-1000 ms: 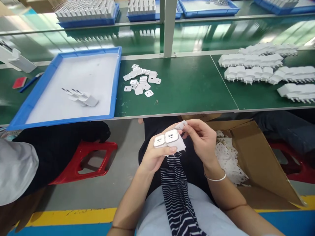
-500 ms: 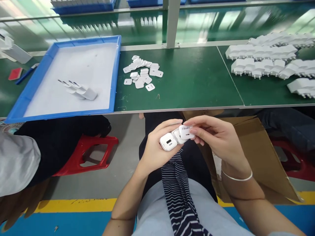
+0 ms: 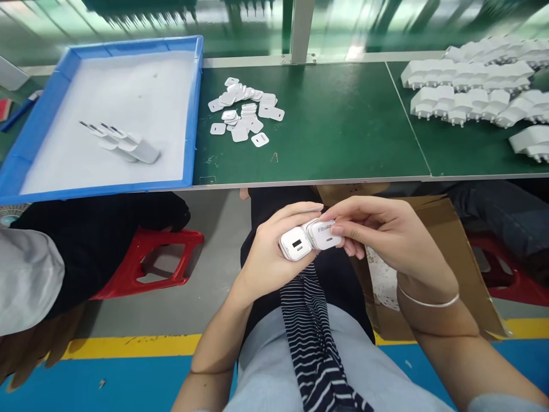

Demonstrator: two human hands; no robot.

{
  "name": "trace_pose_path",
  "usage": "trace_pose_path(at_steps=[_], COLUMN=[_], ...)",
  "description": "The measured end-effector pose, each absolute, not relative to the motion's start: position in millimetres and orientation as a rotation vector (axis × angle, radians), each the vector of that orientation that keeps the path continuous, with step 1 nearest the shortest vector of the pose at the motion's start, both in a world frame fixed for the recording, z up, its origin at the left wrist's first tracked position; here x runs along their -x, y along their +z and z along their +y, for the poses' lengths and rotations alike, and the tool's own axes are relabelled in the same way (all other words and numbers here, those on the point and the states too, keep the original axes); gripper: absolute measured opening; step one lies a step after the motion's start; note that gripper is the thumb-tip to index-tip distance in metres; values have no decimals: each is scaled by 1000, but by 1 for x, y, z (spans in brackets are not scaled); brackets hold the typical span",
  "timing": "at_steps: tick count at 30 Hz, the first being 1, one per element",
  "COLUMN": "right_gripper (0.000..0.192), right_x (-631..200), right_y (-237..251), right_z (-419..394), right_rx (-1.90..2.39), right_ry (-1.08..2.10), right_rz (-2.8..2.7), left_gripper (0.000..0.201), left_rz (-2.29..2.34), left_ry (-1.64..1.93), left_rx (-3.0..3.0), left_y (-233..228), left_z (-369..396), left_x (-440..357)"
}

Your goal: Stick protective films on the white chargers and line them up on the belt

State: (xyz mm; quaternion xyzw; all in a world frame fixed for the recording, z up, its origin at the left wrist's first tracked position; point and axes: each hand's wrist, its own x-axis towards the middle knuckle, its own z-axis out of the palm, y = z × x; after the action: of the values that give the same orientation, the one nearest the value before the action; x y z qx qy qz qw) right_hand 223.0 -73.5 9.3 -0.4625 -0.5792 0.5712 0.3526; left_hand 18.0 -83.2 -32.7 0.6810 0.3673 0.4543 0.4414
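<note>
My left hand [image 3: 268, 246] is wrapped round two white plug chargers side by side. The left charger [image 3: 295, 244] shows its end face with a dark rectangular opening and a small slot. Over the end of the right charger lies a white cover plate [image 3: 325, 234] with grey lettering and a slot. My right hand [image 3: 377, 232] pinches this plate between thumb and fingers; whether it is fully seated I cannot tell. On the green bench beyond is a loose pile of similar white cover plates [image 3: 240, 133].
A blue tray [image 3: 195, 114] with a white lining holds a few chargers [image 3: 139, 147], pins up. Rows of white chargers [image 3: 467, 74] stand at the bench's right. Below are a red stool [image 3: 189, 257], an open cardboard box [image 3: 454, 269] and a seated person's sleeve [image 3: 30, 274] at left.
My right hand has brought the cover plate from a tilted, offset position to lie over the right charger's end. The view has shifted, so the bench appears slightly higher.
</note>
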Motion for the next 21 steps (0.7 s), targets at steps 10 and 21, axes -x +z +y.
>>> trace_pose_path(at_steps=[10,21], right_gripper=[5,7], right_x=[-222,-221], right_y=[6,9], right_z=[-73,-73], right_rx=[1212,1220], right_ry=[1437,1384], right_rz=[-1555,-1599], left_gripper=[39,39], left_rz=[915,905], left_ry=[1101,1073], left_rx=[-1713,-1721], left_y=[-34,-34], left_z=[-84,-83], left_x=[-18,-18])
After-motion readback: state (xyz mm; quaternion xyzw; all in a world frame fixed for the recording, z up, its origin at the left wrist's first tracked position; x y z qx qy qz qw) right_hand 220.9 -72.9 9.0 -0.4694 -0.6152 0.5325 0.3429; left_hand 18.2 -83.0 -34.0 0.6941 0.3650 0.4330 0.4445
